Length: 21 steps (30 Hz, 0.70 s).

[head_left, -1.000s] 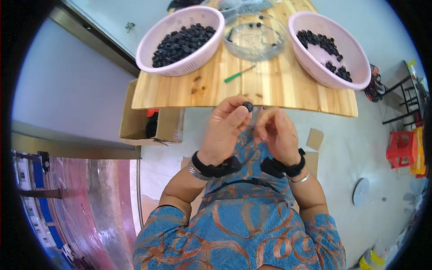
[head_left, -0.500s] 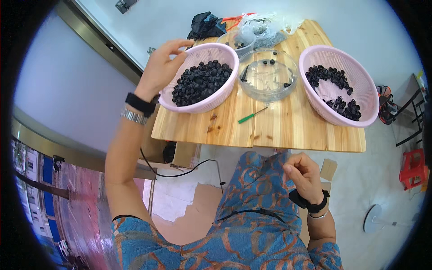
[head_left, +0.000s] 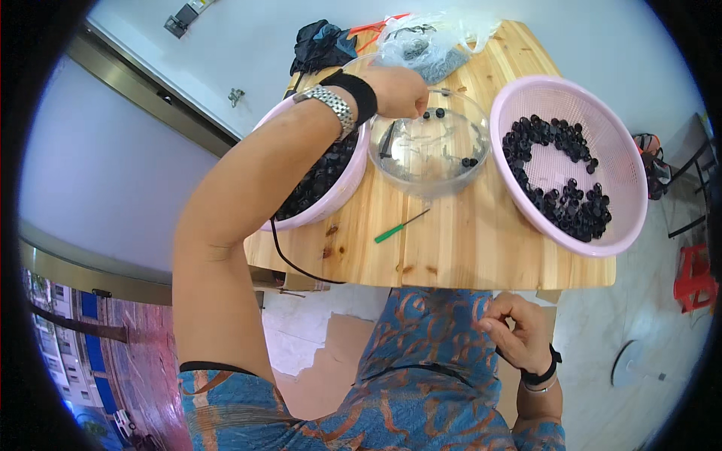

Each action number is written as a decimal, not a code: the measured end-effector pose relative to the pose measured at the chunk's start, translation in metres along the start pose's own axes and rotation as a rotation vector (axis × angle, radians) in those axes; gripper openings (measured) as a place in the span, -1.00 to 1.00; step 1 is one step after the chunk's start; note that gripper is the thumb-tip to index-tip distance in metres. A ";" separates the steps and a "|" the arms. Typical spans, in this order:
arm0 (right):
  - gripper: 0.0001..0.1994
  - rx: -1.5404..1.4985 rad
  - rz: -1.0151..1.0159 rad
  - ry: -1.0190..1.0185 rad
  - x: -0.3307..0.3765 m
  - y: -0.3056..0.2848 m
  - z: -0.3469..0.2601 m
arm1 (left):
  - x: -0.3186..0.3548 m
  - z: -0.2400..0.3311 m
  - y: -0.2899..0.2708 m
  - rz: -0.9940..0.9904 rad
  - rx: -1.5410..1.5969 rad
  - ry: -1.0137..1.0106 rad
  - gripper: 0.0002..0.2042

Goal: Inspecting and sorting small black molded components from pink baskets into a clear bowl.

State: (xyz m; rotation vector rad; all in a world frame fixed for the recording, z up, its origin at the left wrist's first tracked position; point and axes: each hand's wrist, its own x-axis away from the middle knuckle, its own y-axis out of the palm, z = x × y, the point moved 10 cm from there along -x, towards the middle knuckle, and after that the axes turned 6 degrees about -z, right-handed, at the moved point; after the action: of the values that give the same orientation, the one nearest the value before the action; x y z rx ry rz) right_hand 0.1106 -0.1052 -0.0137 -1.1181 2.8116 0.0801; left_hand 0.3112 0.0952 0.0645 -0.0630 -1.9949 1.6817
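Note:
My left hand [head_left: 401,92] reaches over the far left part of a clear round plastic bowl [head_left: 421,185], fingers curled downward and closed. Whatever they hold, if anything, is hidden. Inside the bowl lie a few small black round parts [head_left: 439,113] and a thin black piece [head_left: 386,141]. My left forearm covers much of a pink basket [head_left: 359,177] heaped with black parts [head_left: 320,180]. Low in front of the table, beside my patterned clothing, my right hand [head_left: 519,331] is closed, thumb against the curled forefinger; I cannot make out anything between them.
Another pink basket [head_left: 624,169] with black parts stands on the right of the wooden table [head_left: 481,248]. A green-handled screwdriver [head_left: 389,234] lies near the front edge. Behind are a clear plastic bag [head_left: 444,64] and a dark cloth bundle [head_left: 322,46]. A black cable [head_left: 289,259] hangs at left.
My left hand has moved right from the left basket's far rim to above the clear bowl, and its fingers have curled closed. My right hand stays low, still closed.

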 end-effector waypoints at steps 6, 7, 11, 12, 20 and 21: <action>-0.89 0.125 0.045 -0.036 0.002 -0.020 0.000 | -0.024 -0.100 -0.017 0.073 0.002 -0.201 -0.82; -0.89 0.122 0.040 -0.044 0.001 -0.021 0.001 | -0.025 -0.125 -0.007 0.022 -0.020 -0.320 -0.82; -0.89 0.104 0.042 -0.022 -0.006 -0.025 0.008 | -0.038 -0.163 0.048 -0.221 -0.134 -0.432 -0.75; -0.90 0.115 0.054 -0.029 -0.007 -0.027 0.009 | -0.042 -0.164 0.057 -0.260 -0.096 -0.439 -0.75; -0.91 0.138 0.021 -0.047 -0.020 -0.030 0.019 | -0.062 -0.165 0.090 -0.358 -0.142 -0.330 -0.72; -0.91 0.149 0.047 -0.036 -0.022 -0.033 0.020 | -0.066 -0.151 0.077 -0.314 -0.248 -0.289 -0.72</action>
State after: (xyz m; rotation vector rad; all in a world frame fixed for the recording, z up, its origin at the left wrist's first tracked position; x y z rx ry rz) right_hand 0.1505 -0.1124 -0.0307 -1.0074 2.7600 -0.1029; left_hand 0.4085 0.2252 -0.0169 0.4065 -2.2753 1.2979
